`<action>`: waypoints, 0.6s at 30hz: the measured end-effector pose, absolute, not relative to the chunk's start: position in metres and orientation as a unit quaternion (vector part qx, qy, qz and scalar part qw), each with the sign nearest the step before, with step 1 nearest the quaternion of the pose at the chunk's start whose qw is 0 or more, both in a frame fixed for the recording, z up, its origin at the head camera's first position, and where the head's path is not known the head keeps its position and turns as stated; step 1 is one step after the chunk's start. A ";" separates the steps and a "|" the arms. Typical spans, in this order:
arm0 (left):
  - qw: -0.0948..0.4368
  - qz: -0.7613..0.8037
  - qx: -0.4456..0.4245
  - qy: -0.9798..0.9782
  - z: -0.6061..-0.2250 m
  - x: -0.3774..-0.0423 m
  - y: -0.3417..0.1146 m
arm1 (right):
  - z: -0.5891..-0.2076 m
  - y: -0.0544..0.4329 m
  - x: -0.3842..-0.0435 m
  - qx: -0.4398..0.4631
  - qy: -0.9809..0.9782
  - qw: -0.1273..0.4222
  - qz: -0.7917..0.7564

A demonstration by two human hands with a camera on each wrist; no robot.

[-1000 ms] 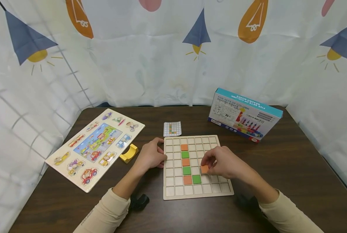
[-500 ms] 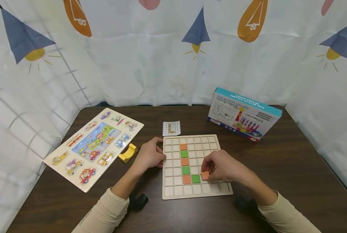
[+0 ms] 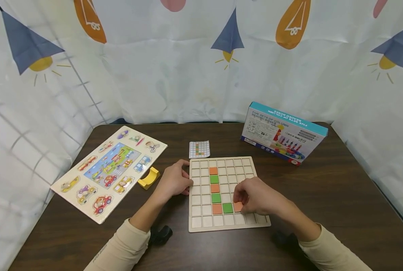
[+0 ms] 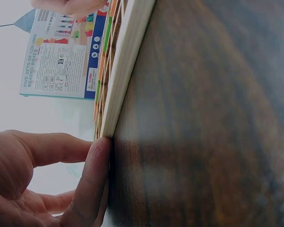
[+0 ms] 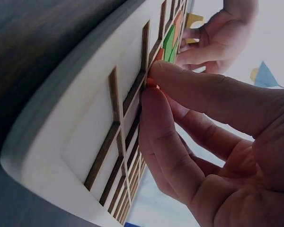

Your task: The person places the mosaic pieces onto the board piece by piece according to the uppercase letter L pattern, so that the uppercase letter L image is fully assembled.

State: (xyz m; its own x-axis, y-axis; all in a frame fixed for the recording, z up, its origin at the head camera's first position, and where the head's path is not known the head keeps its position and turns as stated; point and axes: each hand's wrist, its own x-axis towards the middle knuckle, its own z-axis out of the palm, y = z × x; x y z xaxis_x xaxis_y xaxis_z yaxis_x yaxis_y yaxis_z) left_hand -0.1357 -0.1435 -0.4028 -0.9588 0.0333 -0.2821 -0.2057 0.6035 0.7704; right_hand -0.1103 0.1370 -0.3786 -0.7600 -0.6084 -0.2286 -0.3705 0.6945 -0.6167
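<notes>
A wooden grid board lies on the dark table, with orange and green square tiles running down one column and turning right at the bottom. My right hand pinches an orange tile between thumb and fingertips, low over a cell just right of a green tile. In the right wrist view only a sliver of that orange tile shows between the fingers. At the board's left edge, my left hand grips the rim; its thumb and a finger meet at the wooden edge in the left wrist view.
Behind the board lies a small pattern card with a coloured grid. To the left are a vehicle picture puzzle and a yellow curved block. A toy box stands at the back right, before a patterned curtain.
My right hand has lowered the orange tile slightly towards the near side, down to the cell beside the green tile. The left hand keeps its place at the board's edge.
</notes>
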 end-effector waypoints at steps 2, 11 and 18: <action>0.135 0.443 -0.049 0.885 -0.403 -0.135 -0.144 | -0.379 0.136 -0.110 -0.277 0.895 0.209 -0.280; 0.134 0.447 -0.049 0.883 -0.401 -0.135 -0.143 | -0.378 0.134 -0.108 -0.266 0.898 0.212 -0.278; 0.140 0.447 -0.055 0.882 -0.403 -0.133 -0.143 | -0.383 0.138 -0.108 -0.257 0.901 0.202 -0.286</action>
